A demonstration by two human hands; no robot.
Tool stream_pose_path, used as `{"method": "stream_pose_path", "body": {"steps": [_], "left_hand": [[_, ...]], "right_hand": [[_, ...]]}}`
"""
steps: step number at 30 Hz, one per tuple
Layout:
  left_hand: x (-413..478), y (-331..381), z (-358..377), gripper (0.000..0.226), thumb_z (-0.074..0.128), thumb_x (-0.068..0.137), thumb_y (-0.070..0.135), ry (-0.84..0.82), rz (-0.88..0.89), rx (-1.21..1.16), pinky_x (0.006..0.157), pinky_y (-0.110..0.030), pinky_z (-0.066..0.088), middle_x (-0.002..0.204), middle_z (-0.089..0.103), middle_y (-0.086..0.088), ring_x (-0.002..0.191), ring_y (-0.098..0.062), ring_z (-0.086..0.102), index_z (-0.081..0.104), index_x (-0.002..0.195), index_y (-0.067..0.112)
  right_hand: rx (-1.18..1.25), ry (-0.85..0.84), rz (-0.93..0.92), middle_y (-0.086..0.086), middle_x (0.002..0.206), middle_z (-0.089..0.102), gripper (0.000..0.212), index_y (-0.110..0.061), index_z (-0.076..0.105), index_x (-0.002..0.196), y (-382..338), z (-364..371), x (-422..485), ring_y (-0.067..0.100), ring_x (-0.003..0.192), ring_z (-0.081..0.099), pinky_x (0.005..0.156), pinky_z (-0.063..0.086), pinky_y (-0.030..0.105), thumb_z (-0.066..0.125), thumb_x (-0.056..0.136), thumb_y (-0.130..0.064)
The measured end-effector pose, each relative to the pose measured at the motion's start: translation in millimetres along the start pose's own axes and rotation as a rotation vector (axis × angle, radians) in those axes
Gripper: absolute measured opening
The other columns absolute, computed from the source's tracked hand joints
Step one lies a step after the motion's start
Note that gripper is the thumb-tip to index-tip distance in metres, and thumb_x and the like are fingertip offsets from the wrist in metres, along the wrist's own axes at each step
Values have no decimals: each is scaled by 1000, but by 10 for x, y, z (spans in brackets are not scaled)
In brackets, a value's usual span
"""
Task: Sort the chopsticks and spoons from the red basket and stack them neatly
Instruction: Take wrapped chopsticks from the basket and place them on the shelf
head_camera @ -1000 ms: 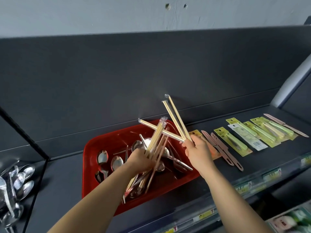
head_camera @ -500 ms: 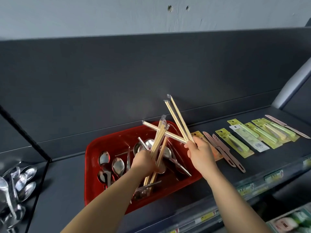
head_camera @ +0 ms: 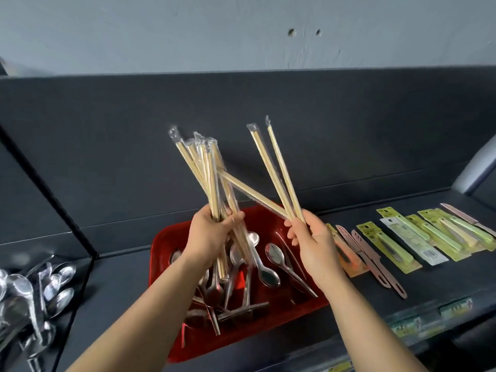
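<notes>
Shelf front edge, nearest: strip of price labels (head_camera: 413, 325), low right.

Red basket (head_camera: 163, 245) sits on the dark shelf (head_camera: 115, 285), centre, near the front edge. Metal spoons (head_camera: 274, 254) lie jumbled inside it, bowls and handles crossing. A few chopstick ends reach down among them from the left-hand bundle.

Left of a dark divider (head_camera: 53, 205), in the next bay: a loose heap of shiny spoons (head_camera: 53, 285), well apart from the basket.

Right of the basket: a row of flat yellow-green packets (head_camera: 386, 242) and pinkish knives (head_camera: 373, 264) lying side by side on the shelf.

Left hand (head_camera: 209, 234) is raised above the basket, fingers wrapped tight round a thick bundle of wrapped chopsticks (head_camera: 209, 178), ends fanning upward.

Right hand (head_camera: 311, 237) is above the basket's right side, fingers and thumb pinching a few wrapped sticks (head_camera: 285, 171). Two point up and far-left. One slants left and meets the left-hand bundle.

Behind: dark back panel (head_camera: 349, 124), then a grey wall (head_camera: 188, 30).
</notes>
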State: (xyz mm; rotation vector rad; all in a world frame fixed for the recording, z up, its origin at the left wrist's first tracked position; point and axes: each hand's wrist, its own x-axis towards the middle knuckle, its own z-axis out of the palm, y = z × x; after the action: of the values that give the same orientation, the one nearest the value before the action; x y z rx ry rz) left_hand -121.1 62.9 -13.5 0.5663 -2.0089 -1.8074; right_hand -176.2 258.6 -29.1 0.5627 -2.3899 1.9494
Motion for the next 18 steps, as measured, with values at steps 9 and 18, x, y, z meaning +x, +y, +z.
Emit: {"method": "stream_pose_path", "body": {"steps": [9, 18], "left_hand": [[-393, 24, -1444, 23, 72, 85, 23, 363, -17, -287, 41, -22, 39, 52, 52, 0, 43, -10, 43, 64, 67, 11], [-1461, -352, -3315, 20, 74, 83, 20, 735, -104, -302, 44, -24, 40, 56, 56, -4, 45, -13, 45, 60, 80, 7]], "right_hand": [[138, -220, -31, -8, 60, 49, 26, -16, 63, 84, -497, 1215, 33, 9, 55, 43, 51, 39, 23, 44, 101, -21], [100, -649, -102, -3, 59, 47, 24, -6, 59, 82, -1073, 3180, -890, 9, 51, 38, 52, 33, 28, 45, 99, -14]]}}
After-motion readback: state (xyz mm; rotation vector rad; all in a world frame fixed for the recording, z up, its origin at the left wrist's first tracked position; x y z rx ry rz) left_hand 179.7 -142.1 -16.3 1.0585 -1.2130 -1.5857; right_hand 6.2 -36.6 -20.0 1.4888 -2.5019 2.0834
